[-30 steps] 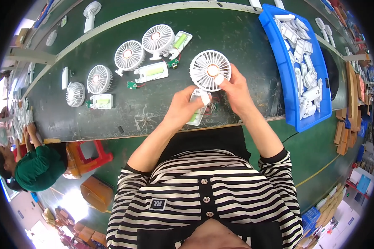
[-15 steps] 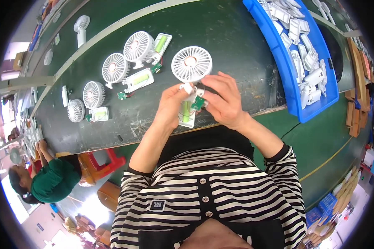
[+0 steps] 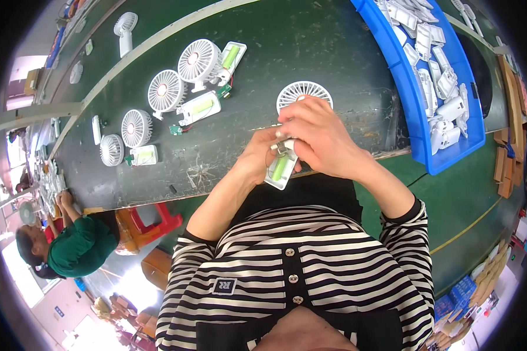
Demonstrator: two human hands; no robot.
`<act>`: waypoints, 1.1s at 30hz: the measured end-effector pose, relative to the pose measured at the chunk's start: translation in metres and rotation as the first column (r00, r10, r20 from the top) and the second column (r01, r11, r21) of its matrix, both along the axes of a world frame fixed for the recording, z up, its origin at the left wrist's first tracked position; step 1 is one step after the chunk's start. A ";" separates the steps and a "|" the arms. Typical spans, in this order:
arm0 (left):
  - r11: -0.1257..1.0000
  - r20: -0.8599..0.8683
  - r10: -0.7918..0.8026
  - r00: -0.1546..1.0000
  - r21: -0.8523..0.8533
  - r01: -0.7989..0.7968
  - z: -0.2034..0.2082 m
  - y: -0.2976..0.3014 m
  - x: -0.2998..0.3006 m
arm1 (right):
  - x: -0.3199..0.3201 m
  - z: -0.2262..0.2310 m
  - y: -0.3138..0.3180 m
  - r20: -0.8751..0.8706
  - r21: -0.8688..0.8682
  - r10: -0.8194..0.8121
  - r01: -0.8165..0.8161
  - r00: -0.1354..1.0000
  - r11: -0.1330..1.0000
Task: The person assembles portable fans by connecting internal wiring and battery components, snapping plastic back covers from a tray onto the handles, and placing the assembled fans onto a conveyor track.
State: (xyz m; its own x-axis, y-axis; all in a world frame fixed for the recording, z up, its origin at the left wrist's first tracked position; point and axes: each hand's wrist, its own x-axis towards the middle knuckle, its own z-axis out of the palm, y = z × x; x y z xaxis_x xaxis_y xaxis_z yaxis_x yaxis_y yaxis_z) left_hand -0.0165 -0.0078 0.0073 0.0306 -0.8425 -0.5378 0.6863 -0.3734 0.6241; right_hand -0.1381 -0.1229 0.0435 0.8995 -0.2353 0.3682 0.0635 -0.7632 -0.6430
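Observation:
A white handheld fan (image 3: 286, 96) is between my two hands at the table's near edge, its round grille partly covered. Below it hangs the open white handle shell (image 3: 274, 180) with a green battery (image 3: 280, 168) inside. My left hand (image 3: 257, 157) is closed on the left side of the handle near the neck. Curled over the fan's neck and lower grille, my right hand (image 3: 325, 140) grips from the right, its thumb side by the handle top. The fingers hide most of the joint, and the circuit board is out of sight.
Several fan heads (image 3: 166, 91) with opened handles, batteries and green circuit boards (image 3: 176, 130) lie left on the dark table (image 3: 263, 52). A blue bin (image 3: 413, 117) of white shells stands at the right. A co-worker (image 3: 79, 248) in green sits at far left.
The fan has shifted right and down and turned. My right hand has moved from the circuit board up over the neck and grille, and the board has gone from view.

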 end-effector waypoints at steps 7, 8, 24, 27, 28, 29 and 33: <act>0.988 -0.076 -0.056 0.996 -0.150 0.044 -0.002 0.007 0.005 | 0.006 0.000 0.002 0.148 -0.122 0.015 0.003 0.989 0.993; 0.985 -0.057 -0.084 0.995 -0.155 0.074 -0.002 0.008 0.005 | 0.006 0.000 0.002 0.147 -0.122 0.022 -0.004 0.989 0.993; 1.000 -0.097 -0.003 0.995 -0.014 0.002 -0.008 0.010 0.007 | 0.007 -0.003 0.004 0.055 -0.106 0.086 -0.080 0.995 0.991; 0.999 -0.134 -0.021 0.991 -0.049 0.014 -0.009 0.010 0.009 | 0.007 -0.005 0.008 0.158 -0.181 0.048 -0.019 0.986 0.983; 0.999 -0.135 -0.019 0.991 -0.051 0.012 -0.008 0.010 0.009 | 0.008 -0.006 0.009 0.229 -0.262 0.031 0.031 0.973 0.965; 0.999 -0.130 0.003 0.992 -0.049 -0.009 -0.006 0.010 0.008 | 0.008 -0.006 0.010 0.229 -0.264 0.034 0.028 0.973 0.964; 1.000 -0.069 -0.006 0.998 -0.023 0.005 0.001 0.006 0.007 | 0.009 -0.009 0.013 0.264 -0.310 0.009 0.075 0.965 0.948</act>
